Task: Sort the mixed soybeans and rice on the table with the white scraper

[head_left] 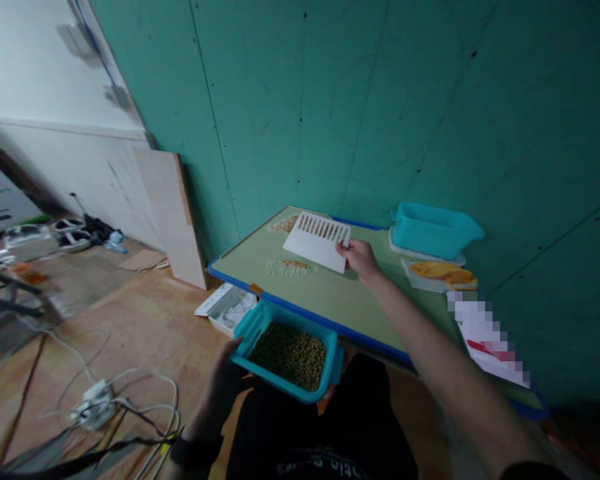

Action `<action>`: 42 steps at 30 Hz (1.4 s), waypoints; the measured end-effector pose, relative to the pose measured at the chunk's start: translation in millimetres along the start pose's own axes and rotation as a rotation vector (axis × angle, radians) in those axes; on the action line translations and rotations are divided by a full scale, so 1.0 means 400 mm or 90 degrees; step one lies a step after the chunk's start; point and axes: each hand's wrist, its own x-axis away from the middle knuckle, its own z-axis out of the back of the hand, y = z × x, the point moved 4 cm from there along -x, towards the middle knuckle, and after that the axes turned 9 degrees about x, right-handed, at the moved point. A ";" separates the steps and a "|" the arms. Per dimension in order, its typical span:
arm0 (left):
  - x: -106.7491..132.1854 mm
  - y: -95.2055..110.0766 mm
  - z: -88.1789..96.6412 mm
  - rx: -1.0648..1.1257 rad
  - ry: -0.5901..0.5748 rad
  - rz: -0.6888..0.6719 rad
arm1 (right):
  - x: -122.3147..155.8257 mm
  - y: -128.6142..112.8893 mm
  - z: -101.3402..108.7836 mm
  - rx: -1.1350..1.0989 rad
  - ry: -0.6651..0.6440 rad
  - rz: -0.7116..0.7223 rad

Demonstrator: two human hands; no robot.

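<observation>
My right hand (361, 259) reaches out over the green table (340, 300) and grips the near right corner of a white slotted scraper board (316, 241), which stands tilted on the tabletop. Small heaps of pale and yellow beans (290, 267) lie to the left of the board, with more beans (285, 224) near the wall. My left hand (225, 373) holds a teal tray (286, 353) full of green beans below the table's front edge, above my lap.
A teal tub (435, 230) stands on a white lid at the back right, with a white tray of yellow pieces (443, 273) in front of it and papers (490, 347) at the right edge. On the floor lie an open white box (227, 308), a power strip (96, 403) and cables.
</observation>
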 end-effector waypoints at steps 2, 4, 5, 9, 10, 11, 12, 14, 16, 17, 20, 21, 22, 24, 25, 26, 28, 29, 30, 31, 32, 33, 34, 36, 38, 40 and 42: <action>0.004 -0.008 0.010 -0.013 0.024 0.013 | 0.000 0.015 -0.004 0.031 0.008 0.023; 0.003 -0.016 0.018 -0.023 0.038 0.017 | 0.002 0.025 -0.001 0.055 0.024 0.027; 0.002 -0.021 0.022 -0.026 0.038 0.017 | 0.002 0.029 0.001 0.063 0.031 0.022; -0.005 -0.035 0.029 -0.023 0.015 0.003 | 0.004 0.033 0.006 0.070 0.027 -0.007; -0.005 -0.036 0.029 -0.021 0.015 0.000 | 0.005 0.033 0.004 0.065 0.021 -0.012; -0.005 -0.037 0.029 -0.021 0.015 0.000 | 0.006 0.033 0.002 0.059 0.015 -0.015; -0.003 -0.038 0.028 -0.022 0.016 0.001 | 0.007 0.032 0.000 0.051 0.012 -0.018; 0.000 -0.036 0.026 -0.026 0.013 0.006 | 0.011 0.031 -0.005 0.036 0.006 -0.026; 0.000 -0.033 0.026 -0.029 0.006 -0.001 | 0.016 0.031 -0.010 0.020 -0.002 -0.037; -0.001 -0.031 0.029 -0.033 0.005 -0.007 | 0.018 0.030 -0.012 0.013 -0.007 -0.040; -0.008 -0.029 0.041 -0.050 0.015 -0.013 | 0.024 0.026 -0.016 -0.011 -0.025 -0.041; -0.011 -0.029 0.045 -0.055 0.021 -0.012 | 0.026 0.025 -0.016 -0.016 -0.029 -0.042; -0.013 -0.029 0.048 -0.057 0.024 -0.012 | 0.028 0.024 -0.016 -0.020 -0.033 -0.044; -0.013 -0.028 0.049 -0.058 0.018 -0.013 | 0.031 0.023 -0.016 -0.025 -0.039 -0.050; -0.012 -0.026 0.047 -0.060 0.010 -0.016 | 0.034 0.021 -0.016 -0.027 -0.042 -0.053; -0.010 -0.025 0.045 -0.062 0.001 -0.018 | 0.036 0.020 -0.017 -0.031 -0.047 -0.055; -0.005 -0.022 0.040 -0.063 -0.009 -0.017 | 0.041 0.015 -0.019 -0.041 -0.061 -0.056; -0.003 -0.021 0.038 -0.058 -0.010 -0.016 | 0.043 0.013 -0.021 -0.047 -0.067 -0.056; -0.002 -0.020 0.037 -0.050 -0.010 -0.016 | 0.046 0.010 -0.022 -0.055 -0.072 -0.057; -0.001 -0.020 0.037 -0.042 -0.007 -0.016 | 0.048 0.008 -0.024 -0.063 -0.077 -0.058; -0.002 -0.020 0.038 -0.037 -0.003 -0.015 | 0.050 0.007 -0.025 -0.069 -0.080 -0.059; -0.002 -0.020 0.039 -0.035 0.000 -0.015 | 0.052 0.006 -0.026 -0.073 -0.082 -0.059; -0.003 -0.021 0.041 -0.033 0.002 -0.015 | 0.054 0.004 -0.027 -0.074 -0.085 -0.059; -0.006 -0.022 0.046 -0.032 -0.002 -0.016 | 0.057 0.002 -0.027 -0.073 -0.090 -0.055; -0.009 -0.023 0.050 -0.025 -0.013 -0.015 | 0.060 -0.001 -0.028 -0.072 -0.097 -0.051; -0.011 -0.023 0.054 -0.016 -0.020 -0.019 | 0.060 -0.003 -0.027 -0.070 -0.101 -0.050; -0.014 -0.021 0.059 -0.012 -0.020 -0.026 | 0.059 -0.005 -0.025 -0.066 -0.102 -0.049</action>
